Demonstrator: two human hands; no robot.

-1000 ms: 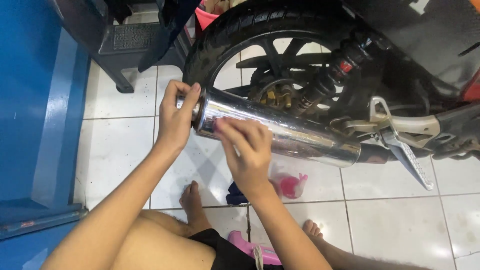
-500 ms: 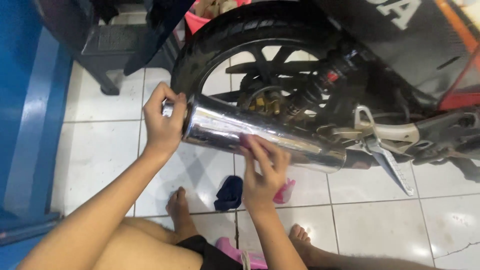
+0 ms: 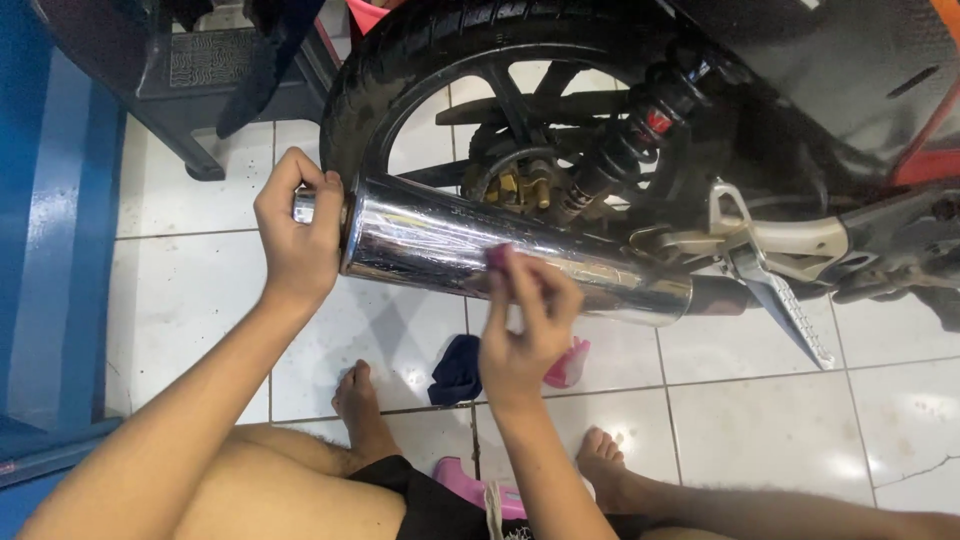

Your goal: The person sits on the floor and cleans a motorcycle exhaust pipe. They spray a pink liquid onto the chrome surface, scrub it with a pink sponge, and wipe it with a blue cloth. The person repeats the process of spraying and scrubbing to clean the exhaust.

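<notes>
A shiny chrome exhaust pipe [image 3: 450,240] runs along the side of a motorcycle, in front of its black rear wheel [image 3: 400,60]. My left hand [image 3: 298,235] is closed around the pipe's narrow tail end. My right hand [image 3: 525,325] presses a small pink cloth [image 3: 497,255] against the lower middle of the pipe. Only a corner of the cloth shows above my fingers.
A dark blue rag [image 3: 457,368] and a pink object [image 3: 568,365] lie on the white tiled floor [image 3: 750,410] under the pipe. A folded footpeg [image 3: 790,310] sticks out at right. A dark plastic stool [image 3: 190,90] stands at upper left beside a blue wall [image 3: 50,230]. My bare feet rest below.
My right hand has slid a little to the right along the pipe's underside with the cloth. My left hand has stayed on the tail end. The view has shifted slightly.
</notes>
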